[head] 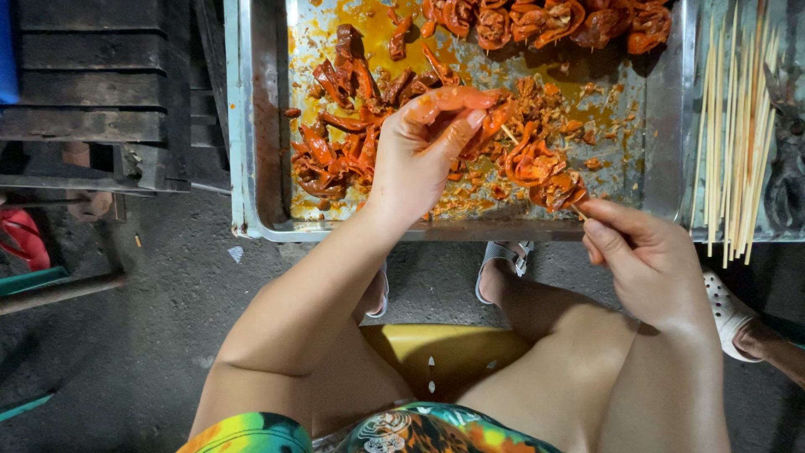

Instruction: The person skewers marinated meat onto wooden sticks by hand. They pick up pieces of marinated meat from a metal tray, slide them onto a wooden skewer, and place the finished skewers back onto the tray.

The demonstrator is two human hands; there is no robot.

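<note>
a wide, sauce-smeared metal tray (251,126) holds scattered orange marinated meat strips (335,151). the left hand (423,151) hovers over its middle, fingers pinched on a slick, floppy strip. just right, the right hand (641,256) pinches the bare near end of a thin, stiff bamboo skewer (579,210) carrying threaded pieces; safest held there.

The meat pieces (537,164) are orange-red, glossy with sauce. The metal tray (260,126) is silver-grey, smeared with yellow-orange oil. At the right, the bundle of skewers (738,143) is pale tan. The near stool (444,352) is yellow. The shorts (394,429) carry a tie-dye swirl of green, yellow, orange and blue. The sandal (728,312) is white.
</note>
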